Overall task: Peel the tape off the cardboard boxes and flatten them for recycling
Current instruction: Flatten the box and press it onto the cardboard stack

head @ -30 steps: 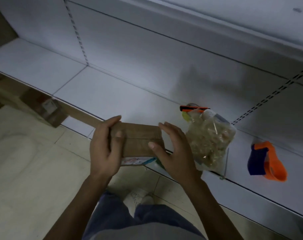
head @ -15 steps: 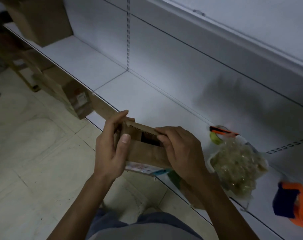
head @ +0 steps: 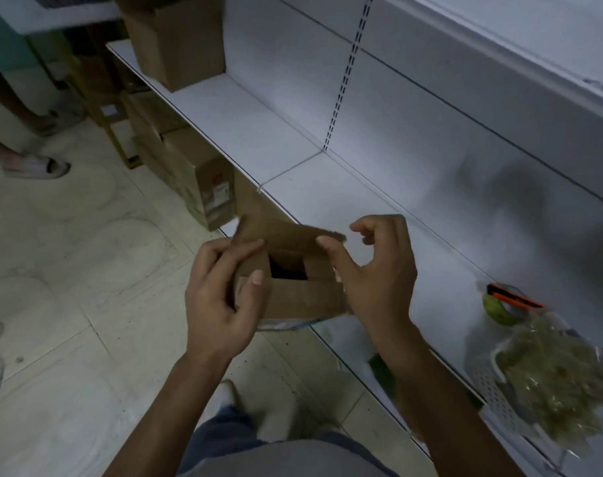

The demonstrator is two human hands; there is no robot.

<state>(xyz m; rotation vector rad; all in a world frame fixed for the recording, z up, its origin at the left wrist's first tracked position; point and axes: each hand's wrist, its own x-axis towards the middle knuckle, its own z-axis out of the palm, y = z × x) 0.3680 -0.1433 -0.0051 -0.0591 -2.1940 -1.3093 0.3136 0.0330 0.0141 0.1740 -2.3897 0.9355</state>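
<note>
I hold a small brown cardboard box (head: 303, 297) in front of me, above the shelf's front edge. Its top flaps stand open and the dark inside shows. My left hand (head: 220, 301) grips the box's left end, thumb on the near side. My right hand (head: 375, 270) is at the right end, thumb against the far flap, its other fingers curled above the box and apart from it. A printed label shows under the box's lower edge.
A white metal shelf (head: 327, 187) runs along the right. On it lie an orange-black cutter (head: 513, 297), a bag of crumpled clear tape (head: 554, 376) and a large cardboard box (head: 176, 39). More boxes (head: 196, 173) stand on the tiled floor. Another person's sandalled foot (head: 34, 166) is at left.
The box's top flaps have been pulled wide open. The view has swung left, so the cutter and the bag now sit further right, and the orange tape dispenser is out of view.
</note>
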